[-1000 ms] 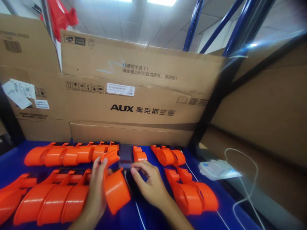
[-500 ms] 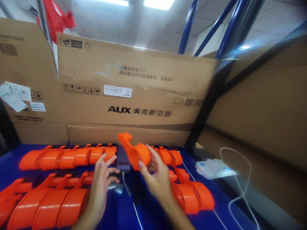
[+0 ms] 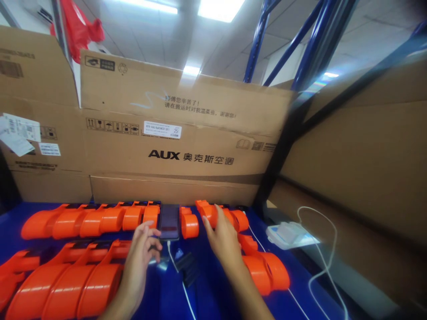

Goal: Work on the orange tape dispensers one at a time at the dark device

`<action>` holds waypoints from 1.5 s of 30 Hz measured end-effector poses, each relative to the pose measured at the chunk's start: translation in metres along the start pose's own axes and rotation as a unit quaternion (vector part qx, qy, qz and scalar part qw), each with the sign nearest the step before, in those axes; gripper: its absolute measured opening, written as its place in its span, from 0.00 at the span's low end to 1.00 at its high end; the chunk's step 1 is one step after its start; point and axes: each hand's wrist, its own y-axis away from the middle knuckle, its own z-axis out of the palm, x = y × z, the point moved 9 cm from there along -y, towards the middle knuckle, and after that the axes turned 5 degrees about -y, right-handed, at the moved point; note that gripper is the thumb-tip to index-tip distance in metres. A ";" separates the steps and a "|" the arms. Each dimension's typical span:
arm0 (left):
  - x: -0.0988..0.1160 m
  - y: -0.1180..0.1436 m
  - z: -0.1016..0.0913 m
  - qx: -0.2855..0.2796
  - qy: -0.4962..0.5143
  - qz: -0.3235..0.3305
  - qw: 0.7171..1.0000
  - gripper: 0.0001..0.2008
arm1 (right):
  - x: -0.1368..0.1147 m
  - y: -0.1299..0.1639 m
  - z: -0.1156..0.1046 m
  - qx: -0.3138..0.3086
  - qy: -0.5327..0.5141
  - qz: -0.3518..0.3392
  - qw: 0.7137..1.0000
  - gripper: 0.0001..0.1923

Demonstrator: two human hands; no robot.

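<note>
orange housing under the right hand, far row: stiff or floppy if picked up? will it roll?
Probably stiff: the orange housing under the right hand looks like glossy moulded plastic holding a crisp shape. Likely light for its size, as it appears hollow. The glossy skin may be slippery. Its rounded body could rock, but the projecting neck should stop a full roll on the blue table.

Both forearms were bare, with no sleeve reaching into view. The left hand (image 3: 140,253) wore no glove, ring or watch, its fingers slim with short nails. The right hand (image 3: 223,238) was likewise ungloved and unadorned.
</note>
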 end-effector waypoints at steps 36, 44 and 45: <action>-0.023 0.001 0.010 -0.051 -0.094 -0.017 0.994 0.24 | 0.007 -0.007 -0.037 0.054 0.122 0.023 0.991 0.09; -0.022 -0.001 0.007 -0.065 -0.126 0.004 0.990 0.23 | -0.024 0.011 -0.087 0.226 0.004 -0.102 0.969 0.08; -0.020 -0.001 0.007 -0.068 -0.132 0.007 0.989 0.23 | -0.029 0.016 -0.091 0.239 -0.027 -0.134 0.961 0.09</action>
